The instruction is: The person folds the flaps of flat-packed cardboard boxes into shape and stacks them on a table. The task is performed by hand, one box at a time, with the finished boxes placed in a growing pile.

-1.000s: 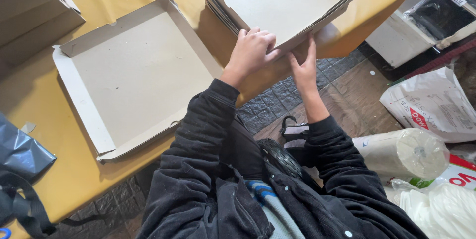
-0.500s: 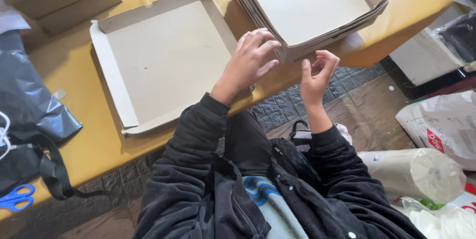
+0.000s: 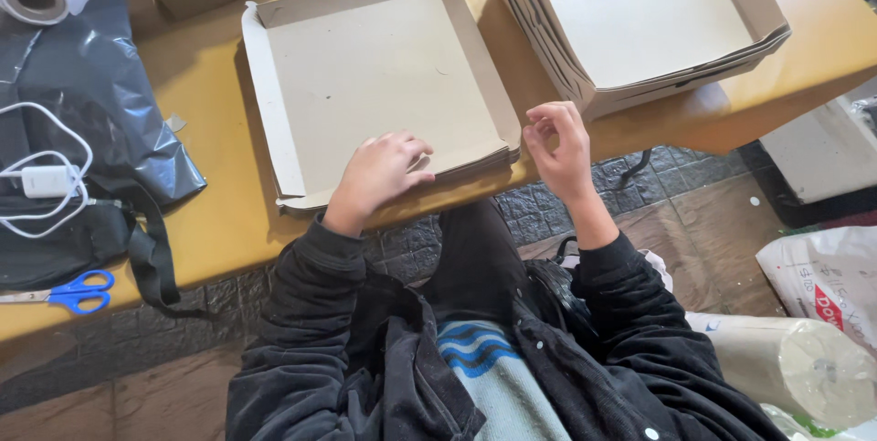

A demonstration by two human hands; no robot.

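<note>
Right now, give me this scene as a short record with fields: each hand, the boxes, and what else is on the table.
Left hand: resting on the near edge of the flat cardboard tray
Right hand: raised, fingers curled, holding nothing, beside the tray's right corner
Stack of trays: at right, apart from the flat tray
Table: yellow top
Blue scissors: near left edge
White charger: on the dark bag

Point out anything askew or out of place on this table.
The flat cardboard tray under the left hand lies skewed, its near edge overhanging the table edge. The stack of trays overhangs too. Nothing spilled or damaged.
</note>
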